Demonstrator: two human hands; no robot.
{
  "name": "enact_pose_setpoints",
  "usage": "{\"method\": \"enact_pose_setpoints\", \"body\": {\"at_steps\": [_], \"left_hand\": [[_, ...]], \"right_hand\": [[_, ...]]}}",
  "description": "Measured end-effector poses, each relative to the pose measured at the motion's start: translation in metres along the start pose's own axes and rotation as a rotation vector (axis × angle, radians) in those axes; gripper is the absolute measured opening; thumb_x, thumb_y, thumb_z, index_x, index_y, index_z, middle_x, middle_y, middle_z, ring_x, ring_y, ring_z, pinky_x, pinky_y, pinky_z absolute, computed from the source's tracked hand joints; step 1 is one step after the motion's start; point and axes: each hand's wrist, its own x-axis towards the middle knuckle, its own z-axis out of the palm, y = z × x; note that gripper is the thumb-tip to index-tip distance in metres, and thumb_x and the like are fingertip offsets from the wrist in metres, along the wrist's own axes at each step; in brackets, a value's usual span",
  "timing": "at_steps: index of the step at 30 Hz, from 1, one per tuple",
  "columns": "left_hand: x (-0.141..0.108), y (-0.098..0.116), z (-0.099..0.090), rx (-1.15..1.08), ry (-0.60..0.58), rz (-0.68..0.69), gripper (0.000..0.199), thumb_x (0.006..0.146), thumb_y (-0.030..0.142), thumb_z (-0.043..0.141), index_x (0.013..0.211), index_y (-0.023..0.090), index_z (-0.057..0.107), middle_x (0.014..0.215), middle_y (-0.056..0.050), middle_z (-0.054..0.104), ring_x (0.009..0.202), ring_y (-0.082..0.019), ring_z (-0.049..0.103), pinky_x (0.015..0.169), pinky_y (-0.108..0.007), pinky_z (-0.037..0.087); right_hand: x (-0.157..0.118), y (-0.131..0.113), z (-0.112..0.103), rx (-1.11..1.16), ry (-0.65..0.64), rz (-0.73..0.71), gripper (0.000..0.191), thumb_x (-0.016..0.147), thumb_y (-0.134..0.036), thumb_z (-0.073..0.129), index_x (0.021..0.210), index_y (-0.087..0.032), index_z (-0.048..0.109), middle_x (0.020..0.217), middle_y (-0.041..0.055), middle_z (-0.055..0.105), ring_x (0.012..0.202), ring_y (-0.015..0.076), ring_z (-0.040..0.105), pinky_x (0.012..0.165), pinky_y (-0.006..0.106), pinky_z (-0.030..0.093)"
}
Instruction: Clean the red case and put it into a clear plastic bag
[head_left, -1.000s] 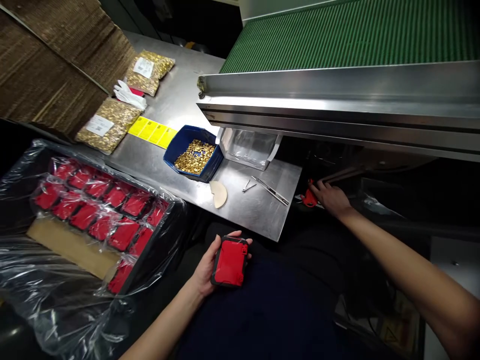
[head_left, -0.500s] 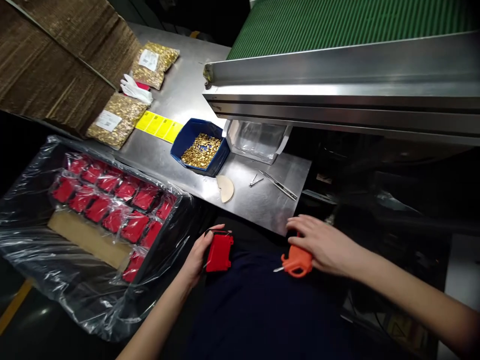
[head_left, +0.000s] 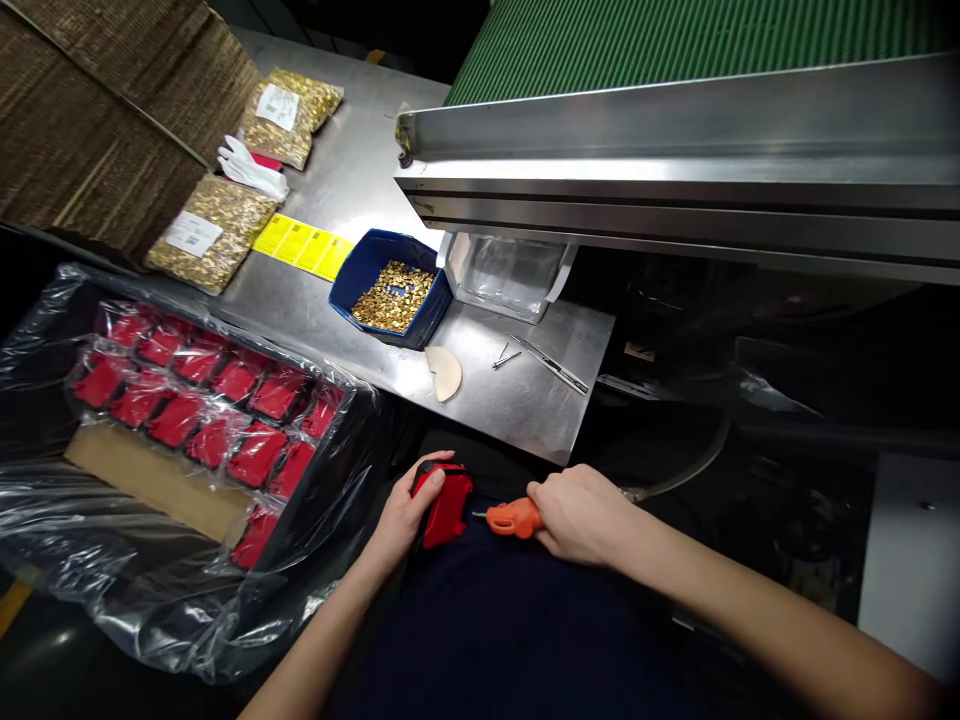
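In the head view my left hand [head_left: 405, 508] is closed around a red block-shaped part [head_left: 448, 508] with a black edge, its thumb lying on the red face. My right hand [head_left: 581, 512] grips an orange air blow gun [head_left: 513, 518]. The gun's thin metal nozzle points left at the red part, with a small gap between them. A clear hose [head_left: 697, 462] runs from behind my right hand. Both hands are over my dark clothing, just below the table's front edge.
A plastic-lined crate [head_left: 360, 425] at left holds rows of bagged red parts [head_left: 174, 418]. On the metal table [head_left: 517, 405] are a blue bin [head_left: 352, 262] of brass pieces, a clear-lined tray [head_left: 510, 275], tweezers [head_left: 551, 364] and bags of brass pieces [head_left: 214, 225]. A green conveyor [head_left: 675, 50] stands behind.
My right hand has moved left and turned the air blow gun, bringing its nozzle close to the red part. The red part has tilted in my left hand, whose thumb now lies across its face.
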Motion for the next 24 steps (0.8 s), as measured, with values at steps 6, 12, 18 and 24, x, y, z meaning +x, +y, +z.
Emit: {"method": "enact_pose_setpoints", "body": {"at_steps": [6, 12, 18, 24], "left_hand": [[-0.017, 0.022, -0.006, 0.157, -0.263, 0.016, 0.067, 0.093, 0.054, 0.064, 0.151, 0.03, 0.041, 0.14, -0.01, 0.063, 0.118, -0.031, 0.065, 0.102, -0.045, 0.052], [-0.028, 0.046, 0.014, 1.091, -0.31, 0.336, 0.111, 0.079, 0.023, 0.076, 0.166, 0.03, 0.007, 0.162, -0.013, 0.041, 0.137, -0.036, 0.048, 0.115, -0.052, 0.038], [-0.014, 0.042, 0.03, 1.351, -0.389, 0.499, 0.116, 0.072, 0.014, 0.069, 0.166, 0.015, 0.001, 0.143, -0.025, 0.059, 0.115, -0.042, 0.06, 0.099, -0.054, 0.047], [-0.006, 0.039, 0.003, 0.681, -0.286, 0.241, 0.105, 0.074, 0.036, 0.083, 0.162, 0.036, 0.025, 0.135, -0.011, 0.066, 0.116, -0.037, 0.065, 0.106, -0.052, 0.048]], "right_hand": [[-0.015, 0.006, -0.019, 0.04, -0.091, -0.011, 0.024, 0.086, -0.038, 0.06, 0.082, -0.018, 0.071, 0.077, 0.0092, 0.077, 0.07, 0.0296, 0.075, 0.055, 0.033, 0.038], [-0.048, 0.037, -0.064, 0.163, -0.181, 0.066, 0.026, 0.087, -0.045, 0.064, 0.076, -0.023, 0.071, 0.069, 0.0023, 0.075, 0.063, 0.023, 0.072, 0.051, 0.028, 0.031], [-0.022, 0.024, -0.088, 0.025, -0.135, 0.072, 0.044, 0.088, -0.058, 0.066, 0.073, -0.017, 0.075, 0.066, 0.0082, 0.071, 0.064, 0.0256, 0.072, 0.051, 0.028, 0.032], [-0.032, 0.029, -0.081, 0.165, -0.142, 0.02, 0.036, 0.086, -0.054, 0.068, 0.075, -0.021, 0.072, 0.064, 0.0029, 0.069, 0.059, 0.0215, 0.066, 0.052, 0.029, 0.036]]}}
